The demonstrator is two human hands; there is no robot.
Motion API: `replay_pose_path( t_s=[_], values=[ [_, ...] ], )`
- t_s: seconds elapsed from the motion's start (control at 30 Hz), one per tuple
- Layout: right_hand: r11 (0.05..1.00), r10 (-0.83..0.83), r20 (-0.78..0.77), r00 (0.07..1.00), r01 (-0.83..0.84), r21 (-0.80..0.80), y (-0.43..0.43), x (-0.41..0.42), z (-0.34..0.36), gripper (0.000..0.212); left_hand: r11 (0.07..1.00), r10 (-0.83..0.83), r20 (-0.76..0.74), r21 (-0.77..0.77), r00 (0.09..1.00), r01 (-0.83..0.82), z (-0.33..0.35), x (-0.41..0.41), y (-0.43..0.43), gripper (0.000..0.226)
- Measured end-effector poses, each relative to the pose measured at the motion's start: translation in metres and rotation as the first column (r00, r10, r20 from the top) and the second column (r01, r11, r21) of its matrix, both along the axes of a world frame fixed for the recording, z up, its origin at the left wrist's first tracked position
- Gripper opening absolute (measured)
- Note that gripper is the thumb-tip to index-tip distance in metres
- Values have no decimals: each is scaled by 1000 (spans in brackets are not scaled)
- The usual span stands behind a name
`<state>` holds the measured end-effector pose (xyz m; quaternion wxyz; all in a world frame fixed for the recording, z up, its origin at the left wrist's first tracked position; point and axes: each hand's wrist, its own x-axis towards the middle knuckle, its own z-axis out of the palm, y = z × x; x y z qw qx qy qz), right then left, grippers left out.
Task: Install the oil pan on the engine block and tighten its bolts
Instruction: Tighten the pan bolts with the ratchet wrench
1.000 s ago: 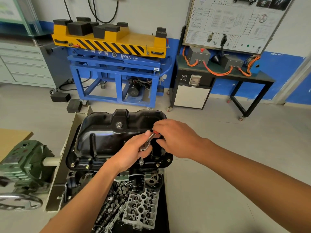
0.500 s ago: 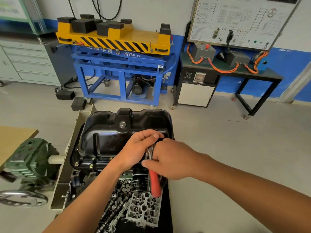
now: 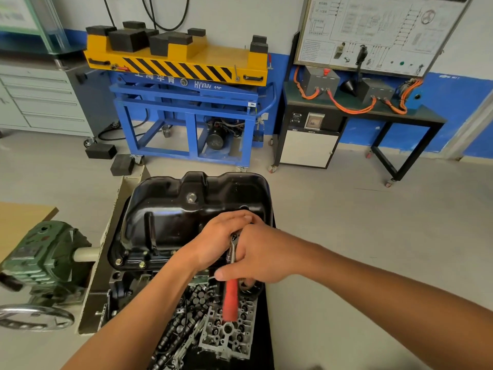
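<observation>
Grey workshop floor (image 3: 346, 222) is stretching around a black oil pan (image 3: 170, 217), which is sitting on the engine block (image 3: 125, 287) at lower centre. At the pan's near edge, the right hand (image 3: 264, 255) is gripping a red-handled ratchet (image 3: 231, 303) while the left hand (image 3: 218, 241) is curling over its head. A blue lift cart (image 3: 186, 116) is standing behind.

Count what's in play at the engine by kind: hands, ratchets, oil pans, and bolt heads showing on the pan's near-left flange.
Hands: 2, the left hand and the right hand, both on the tool
Ratchets: 1, the red-handled ratchet
Oil pans: 1, the black oil pan
Flange bolt heads showing: 2, one flange bolt and its neighbour
Total: 6
</observation>
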<state>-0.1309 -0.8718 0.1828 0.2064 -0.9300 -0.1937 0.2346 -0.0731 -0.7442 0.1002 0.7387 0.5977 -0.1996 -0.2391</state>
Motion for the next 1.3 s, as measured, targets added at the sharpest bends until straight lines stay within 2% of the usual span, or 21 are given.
replay_pose_path(
  t_s=[0.2, 0.3, 0.37, 0.43, 0.57, 0.67, 0.7, 0.83, 0.93, 1.0, 1.17, 1.3],
  values=[
    [961, 107, -7, 994, -105, -256, -26, 18, 20, 42, 998, 52, -61, 31, 997, -50, -5, 2, 0, 26],
    [905, 190, 159, 969, -110, -410, -33, 25, 25, 23, 999, 2, -43, 46, 999, 0, -5, 0, 0, 27],
    [897, 220, 309, 926, -67, -437, -35, 29, 24, 9, 998, -39, -13, 54, 999, 39, -4, -1, 2, 30],
    [891, 264, 441, 858, -41, -453, -35, 31, 20, 13, 996, -77, 13, 45, 997, 77, -3, -1, 4, 40],
    [918, 292, 541, 789, -72, -390, -40, 35, 4, 14, 991, -113, 45, 75, 993, 109, 1, -5, 7, 41],
    [954, 239, 558, 795, -86, -286, -44, 34, -4, 21, 989, -115, 58, 95, 992, 109, 0, -6, 6, 72],
    [961, 224, 564, 794, -82, -266, -45, 32, -5, 23, 993, -95, 65, 83, 993, 89, -1, -5, 5, 74],
    [970, 179, 558, 811, -49, -239, -51, 24, -8, 28, 996, 82, 91, 10, 993, -83, -5, -5, 4, 29],
    [961, 180, 572, 800, -17, -277, -50, 15, -4, 22, 976, 216, 116, 6, 969, -219, -10, -7, 2, 28],
    [966, 167, 561, 811, -20, -258, -46, 8, -2, 29, 968, 246, 132, 11, 960, -250, -9, -9, -1, 27],
    [996, 86, 415, 906, -68, -58, -27, -12, -8, 53, 975, 220, 132, 5, 967, -222, -7, -11, -7, 19],
    [995, 21, 430, 903, -60, 78, -7, -16, -18, 51, 987, 153, 60, -59, 986, -149, -4, -16, -8, 22]
  ],
)
